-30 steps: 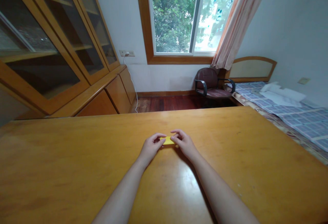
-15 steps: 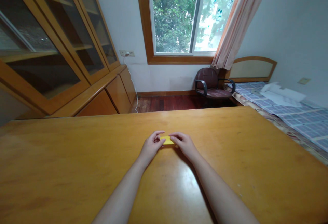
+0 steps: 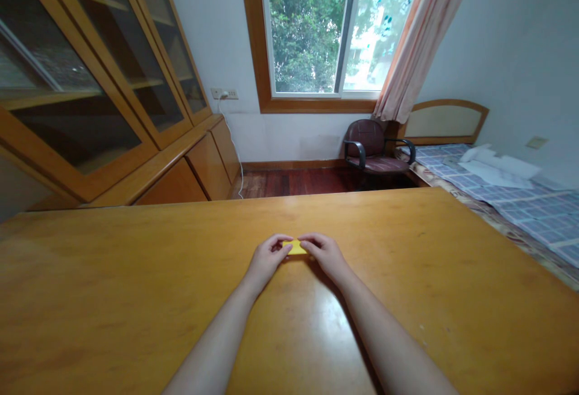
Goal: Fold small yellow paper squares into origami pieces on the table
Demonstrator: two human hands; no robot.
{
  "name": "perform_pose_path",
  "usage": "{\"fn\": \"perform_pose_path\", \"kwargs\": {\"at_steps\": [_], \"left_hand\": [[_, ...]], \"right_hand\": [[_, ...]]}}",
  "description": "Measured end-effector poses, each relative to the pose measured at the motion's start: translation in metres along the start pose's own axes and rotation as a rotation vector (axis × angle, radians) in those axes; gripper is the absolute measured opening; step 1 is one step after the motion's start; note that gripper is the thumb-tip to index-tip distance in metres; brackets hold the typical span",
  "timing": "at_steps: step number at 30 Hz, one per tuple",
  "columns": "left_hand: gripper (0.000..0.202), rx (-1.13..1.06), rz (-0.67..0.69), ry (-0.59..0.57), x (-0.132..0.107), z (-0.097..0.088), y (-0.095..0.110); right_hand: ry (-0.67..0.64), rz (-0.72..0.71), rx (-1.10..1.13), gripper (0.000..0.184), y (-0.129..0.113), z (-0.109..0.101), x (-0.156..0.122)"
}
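Observation:
A small, flat yellow piece, apparently paper (image 3: 297,248), is held between my two hands over the wooden table (image 3: 181,274). My left hand (image 3: 268,257) pinches its left end, thumb on top and index finger along the far edge. At the right end, my right hand (image 3: 326,252) grips it with thumb and curled fingers. The fingers cover both ends of the piece, and its underside is hidden. Whether it touches the tabletop I cannot tell.
Past the table's far edge stands a maroon armchair (image 3: 373,148). A bed (image 3: 520,202) with a checked cover and white sheets on it lies to the right. Glass-fronted cabinets (image 3: 104,81) line the left wall, and a white cord (image 3: 233,135) hangs from a socket.
My left index finger has come down onto the far edge of the yellow piece. My right hand and both arms stay almost where they were.

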State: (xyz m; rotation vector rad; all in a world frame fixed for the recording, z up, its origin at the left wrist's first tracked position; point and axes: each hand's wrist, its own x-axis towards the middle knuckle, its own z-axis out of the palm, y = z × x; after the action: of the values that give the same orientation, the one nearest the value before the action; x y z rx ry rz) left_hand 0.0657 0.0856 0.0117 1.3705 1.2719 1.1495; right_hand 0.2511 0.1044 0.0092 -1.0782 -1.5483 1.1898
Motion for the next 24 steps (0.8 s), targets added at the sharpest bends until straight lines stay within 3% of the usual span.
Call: {"fn": "perform_pose_path", "kwargs": {"at_steps": [13,24], "left_hand": [[0.040,-0.142,-0.040,-0.008,0.0002,0.0021,0.0040],[0.031,-0.164,-0.043,-0.014,0.0010,0.0003,-0.0044]], "right_hand": [[0.023,-0.016,-0.017,0.020,-0.0005,0.0002,-0.0006],[0.057,0.012,-0.004,0.027,0.0038,0.0013,-0.0002]]}}
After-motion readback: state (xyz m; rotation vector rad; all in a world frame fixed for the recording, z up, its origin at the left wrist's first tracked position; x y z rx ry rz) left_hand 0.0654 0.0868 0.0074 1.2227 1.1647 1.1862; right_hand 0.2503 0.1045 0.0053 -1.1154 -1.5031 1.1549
